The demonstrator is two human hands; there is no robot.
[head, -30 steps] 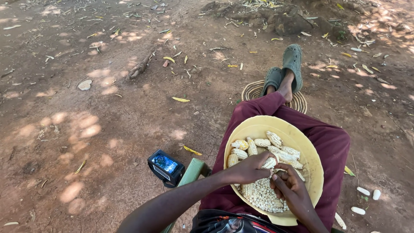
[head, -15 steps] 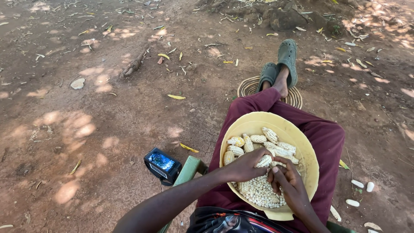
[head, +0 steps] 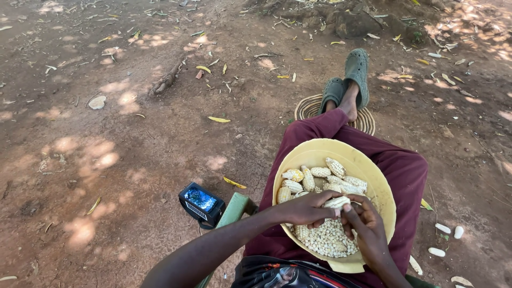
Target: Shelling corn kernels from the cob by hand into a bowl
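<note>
A yellow bowl (head: 373, 173) rests on my lap. It holds several pale maize cobs (head: 320, 172) at its far side and a heap of loose white kernels (head: 325, 240) at its near side. Both hands work one maize cob (head: 338, 202) over the kernels. My left hand (head: 304, 208) grips the cob from the left, fingers curled over it. My right hand (head: 362, 224) holds its right end, thumb pressed against the cob.
A small black device with a lit screen (head: 201, 204) sits on the green chair arm (head: 234, 209) to my left. My crossed feet in green clogs (head: 356, 74) rest on a woven mat (head: 312, 108). Bare white cobs (head: 442, 228) lie on the dirt at right. Dry leaves scatter around.
The held cob has shifted slightly right and turned between my hands; my right hand has moved with it. The camera view has tilted a little.
</note>
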